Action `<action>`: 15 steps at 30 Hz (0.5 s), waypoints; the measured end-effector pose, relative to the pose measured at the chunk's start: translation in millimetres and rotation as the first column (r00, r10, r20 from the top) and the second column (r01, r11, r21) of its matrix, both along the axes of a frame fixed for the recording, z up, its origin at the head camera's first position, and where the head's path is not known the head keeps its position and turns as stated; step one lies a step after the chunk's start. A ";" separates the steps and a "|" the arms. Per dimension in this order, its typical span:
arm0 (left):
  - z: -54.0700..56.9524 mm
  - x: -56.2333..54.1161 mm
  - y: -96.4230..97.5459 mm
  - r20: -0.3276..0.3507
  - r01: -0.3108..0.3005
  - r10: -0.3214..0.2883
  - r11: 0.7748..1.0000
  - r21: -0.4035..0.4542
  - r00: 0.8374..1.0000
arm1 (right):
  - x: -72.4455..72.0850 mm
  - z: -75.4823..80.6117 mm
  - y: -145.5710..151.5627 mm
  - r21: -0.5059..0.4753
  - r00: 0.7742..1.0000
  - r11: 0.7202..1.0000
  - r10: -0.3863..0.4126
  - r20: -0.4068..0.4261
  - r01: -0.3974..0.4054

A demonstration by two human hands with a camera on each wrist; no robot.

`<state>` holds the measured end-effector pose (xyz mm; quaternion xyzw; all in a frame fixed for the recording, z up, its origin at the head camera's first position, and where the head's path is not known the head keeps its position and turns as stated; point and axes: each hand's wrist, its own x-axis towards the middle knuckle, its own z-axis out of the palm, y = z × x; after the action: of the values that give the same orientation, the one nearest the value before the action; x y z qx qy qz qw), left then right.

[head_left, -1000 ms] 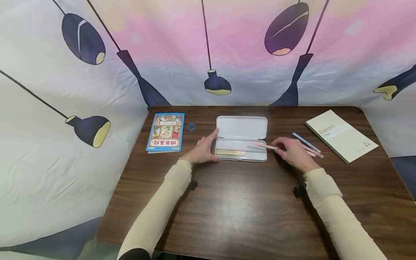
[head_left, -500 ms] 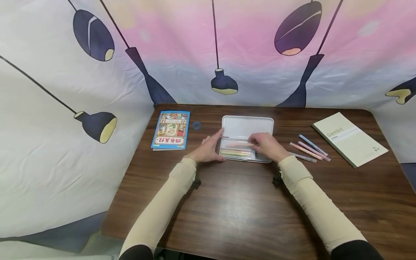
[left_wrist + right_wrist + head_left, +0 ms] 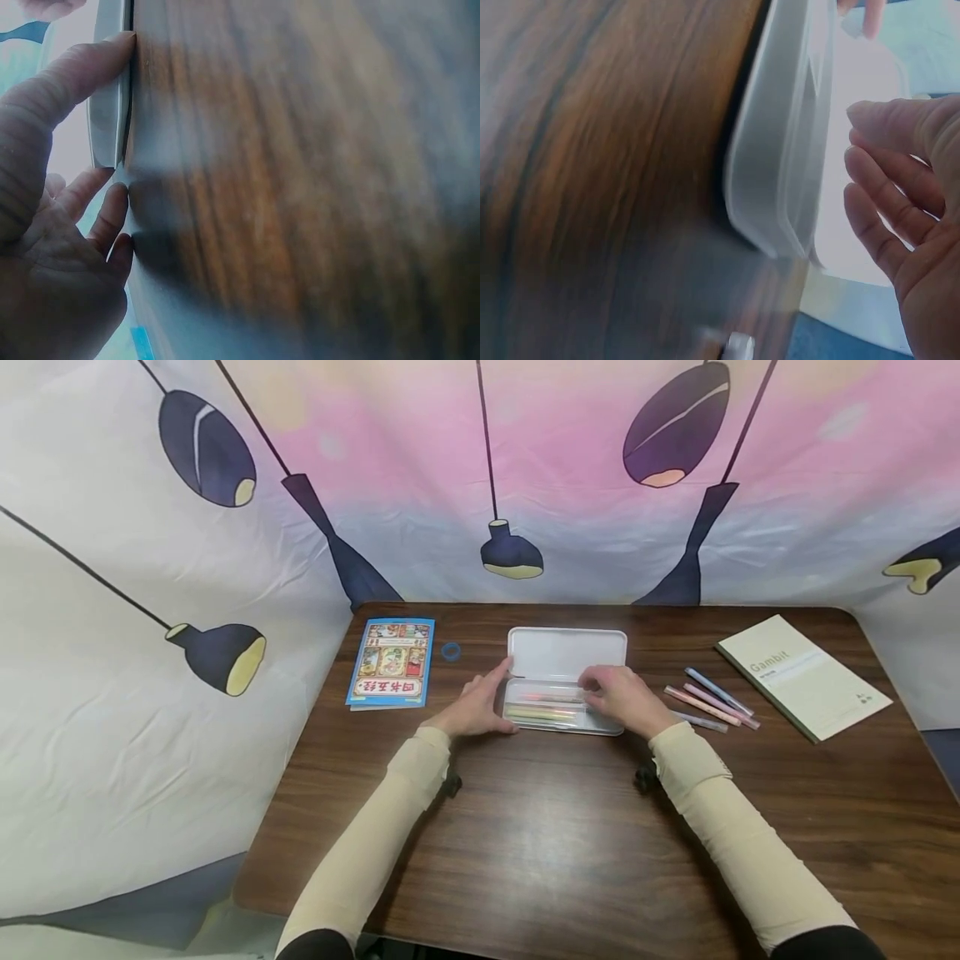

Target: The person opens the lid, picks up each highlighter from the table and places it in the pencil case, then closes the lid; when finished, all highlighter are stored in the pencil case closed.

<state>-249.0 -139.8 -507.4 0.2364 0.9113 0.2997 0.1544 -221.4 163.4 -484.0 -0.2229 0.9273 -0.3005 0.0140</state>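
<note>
A white pencil case (image 3: 567,652) lies with its lid raised on the dark wooden table. Slim yellowish pens (image 3: 542,713) lie inside, and a pinkish pen (image 3: 547,697) shows above them. My left hand (image 3: 474,706) spreads its thumb and forefinger along the case's left end; in the left wrist view the thumb (image 3: 90,71) touches the case wall. Over the case's right half hovers my right hand (image 3: 618,695), fingers loosely bent near the pinkish pen's end. The right wrist view shows nothing between thumb and fingers (image 3: 877,217).
Several pens (image 3: 717,697) lie loose to the right of the case. Farther right is a cream notebook (image 3: 806,677). A blue-bordered booklet (image 3: 392,662) and a small blue ring (image 3: 450,651) lie at the left. A printed cloth (image 3: 420,485) hangs behind the table.
My right hand has carried a pinkish pen leftward into the case, where the pen now lies. Over the last half second the hand has barely shifted. The left hand stays at the case.
</note>
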 end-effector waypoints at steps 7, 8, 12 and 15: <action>-1.6 -0.5 0.0 0.003 -0.009 0.009 1.000 0.022 1.000 | 16.2 3.8 28.0 -0.025 0.998 0.998 -0.062 -0.004 0.062; -1.8 -0.7 0.1 0.002 -0.008 0.008 1.000 0.026 1.000 | 18.1 2.9 33.6 -0.027 0.997 0.997 -0.074 -0.007 0.074; -1.0 -0.6 0.3 0.010 -0.005 0.005 0.999 0.036 1.000 | 27.0 -1.2 58.7 -0.018 0.992 0.993 -0.116 -0.040 0.115; 0.0 -0.7 0.2 0.016 -0.007 0.007 0.999 0.034 1.000 | 35.3 -4.0 78.6 -0.020 0.988 0.989 -0.150 -0.043 0.149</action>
<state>-249.7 -139.6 -507.3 0.2335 0.9057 0.3173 0.1565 -186.2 242.0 -488.0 -0.1594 0.9389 -0.3035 -0.0311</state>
